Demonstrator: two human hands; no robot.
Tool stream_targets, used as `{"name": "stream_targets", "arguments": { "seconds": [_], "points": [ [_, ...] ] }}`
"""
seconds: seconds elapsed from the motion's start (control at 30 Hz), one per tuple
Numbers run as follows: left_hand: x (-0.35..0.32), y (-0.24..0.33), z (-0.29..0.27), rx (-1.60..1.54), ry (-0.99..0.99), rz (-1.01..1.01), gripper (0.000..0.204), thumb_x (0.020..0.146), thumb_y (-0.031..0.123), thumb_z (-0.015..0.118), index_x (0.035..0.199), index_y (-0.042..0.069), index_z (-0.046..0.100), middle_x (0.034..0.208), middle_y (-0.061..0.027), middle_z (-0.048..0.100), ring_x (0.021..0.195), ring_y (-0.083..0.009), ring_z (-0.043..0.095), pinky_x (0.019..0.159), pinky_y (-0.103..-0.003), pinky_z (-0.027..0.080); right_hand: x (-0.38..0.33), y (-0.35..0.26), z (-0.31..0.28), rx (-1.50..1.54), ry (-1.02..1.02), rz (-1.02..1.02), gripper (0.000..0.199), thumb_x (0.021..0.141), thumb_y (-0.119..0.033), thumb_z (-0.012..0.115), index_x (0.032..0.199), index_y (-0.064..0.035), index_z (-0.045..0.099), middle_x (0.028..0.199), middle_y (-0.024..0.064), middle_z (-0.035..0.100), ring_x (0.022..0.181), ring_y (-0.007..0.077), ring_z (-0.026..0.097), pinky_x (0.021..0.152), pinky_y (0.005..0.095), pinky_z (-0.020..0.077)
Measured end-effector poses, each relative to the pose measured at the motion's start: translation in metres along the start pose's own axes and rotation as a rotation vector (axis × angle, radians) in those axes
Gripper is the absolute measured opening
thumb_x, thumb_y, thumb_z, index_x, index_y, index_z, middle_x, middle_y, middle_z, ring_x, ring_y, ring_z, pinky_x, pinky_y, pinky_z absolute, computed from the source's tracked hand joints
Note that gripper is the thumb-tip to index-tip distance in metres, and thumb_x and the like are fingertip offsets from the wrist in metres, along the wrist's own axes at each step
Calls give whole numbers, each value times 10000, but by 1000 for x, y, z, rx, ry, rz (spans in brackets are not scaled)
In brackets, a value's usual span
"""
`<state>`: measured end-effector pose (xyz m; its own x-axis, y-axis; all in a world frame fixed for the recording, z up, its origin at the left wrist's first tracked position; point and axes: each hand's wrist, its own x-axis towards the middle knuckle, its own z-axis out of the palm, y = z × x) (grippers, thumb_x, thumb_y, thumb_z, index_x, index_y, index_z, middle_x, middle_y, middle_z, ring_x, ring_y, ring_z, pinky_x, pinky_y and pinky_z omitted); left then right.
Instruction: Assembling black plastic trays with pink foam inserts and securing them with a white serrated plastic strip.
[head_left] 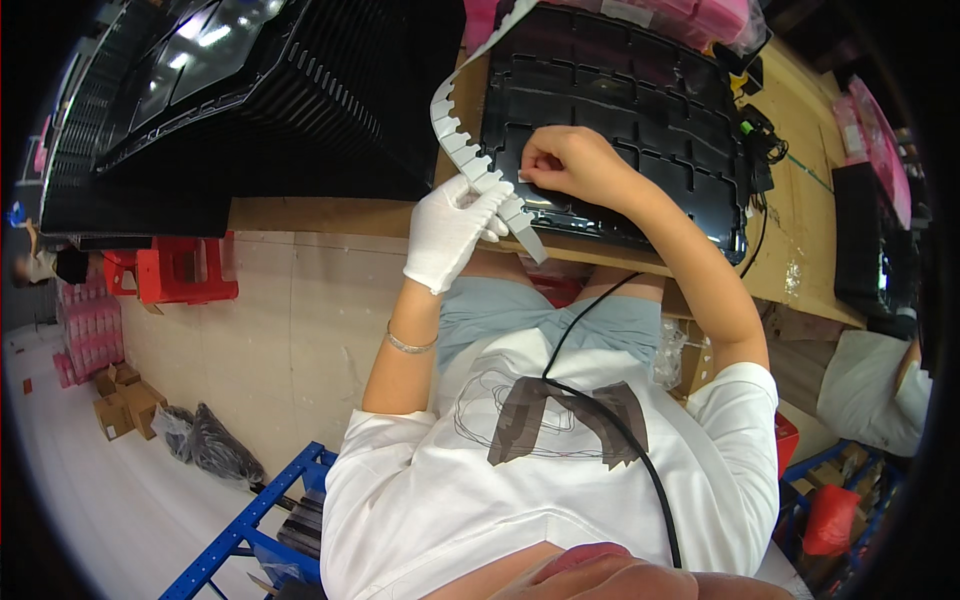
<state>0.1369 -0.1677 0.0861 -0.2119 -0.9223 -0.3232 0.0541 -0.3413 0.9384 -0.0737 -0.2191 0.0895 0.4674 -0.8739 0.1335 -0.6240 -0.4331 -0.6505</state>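
Note:
My left hand (pixel 442 235), in a white glove, is closed on a long pale strip (pixel 462 152) of evenly notched tabs. The strip curves up past the table's edge, and its lower end hangs free below the glove. My bare right hand (pixel 580 168) is above the near left part of a black moulded plastic tray (pixel 620 105). Its thumb and fingers are pinched together around a small white piece (pixel 524 176), too small to make out fully. The tray lies flat, divided into several shallow compartments.
A tall stack of black trays (pixel 330 110) stands to the left. Pink plastic packages (pixel 690 15) lie behind the tray, with black cables (pixel 765 140) at its right. A red stool (pixel 185 272) is at lower left. Another person's sleeve (pixel 870 385) shows at right.

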Motion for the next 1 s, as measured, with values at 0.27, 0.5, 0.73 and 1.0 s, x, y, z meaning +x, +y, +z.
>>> {"name": "stream_targets", "arguments": {
  "seconds": [0.27, 0.5, 0.73, 1.0],
  "points": [
    [-2, 0, 4, 2, 30, 11, 180, 925, 141, 678, 1019, -11, 666, 830, -59, 694, 612, -62, 614, 523, -172, 476, -4, 2, 12, 27, 129, -60, 116, 777, -90, 729, 827, -41, 636, 813, 66, 588, 705, 179, 608, 625, 297, 496],
    [-2, -3, 4, 4, 29, 39, 184, 924, 140, 678, 1033, -9, 669, 827, -60, 693, 615, -60, 611, 522, -170, 470, 1, 3, 11, -43, 89, -53, 124, 782, -111, 731, 825, -41, 638, 806, 64, 596, 675, 193, 608, 621, 310, 499],
    [-7, -4, 5, -87, 80, 83, 157, 933, 131, 665, 1011, -5, 659, 832, -58, 687, 596, -69, 601, 521, -181, 461, -27, -6, -1, 188, -19, -130, 110, 810, -74, 712, 881, -32, 640, 995, 70, 615, 839, 150, 601, 739, 281, 480],
    [-11, 4, 18, -280, 140, 139, 188, 955, 126, 637, 1085, -11, 640, 840, -60, 672, 596, -70, 572, 519, -195, 438, -54, -49, 21, 848, 124, 382, 160, 855, -148, 751, 949, -40, 680, 719, -66, 506, 656, 13, 454, 601, 212, 383]
  ]
}}
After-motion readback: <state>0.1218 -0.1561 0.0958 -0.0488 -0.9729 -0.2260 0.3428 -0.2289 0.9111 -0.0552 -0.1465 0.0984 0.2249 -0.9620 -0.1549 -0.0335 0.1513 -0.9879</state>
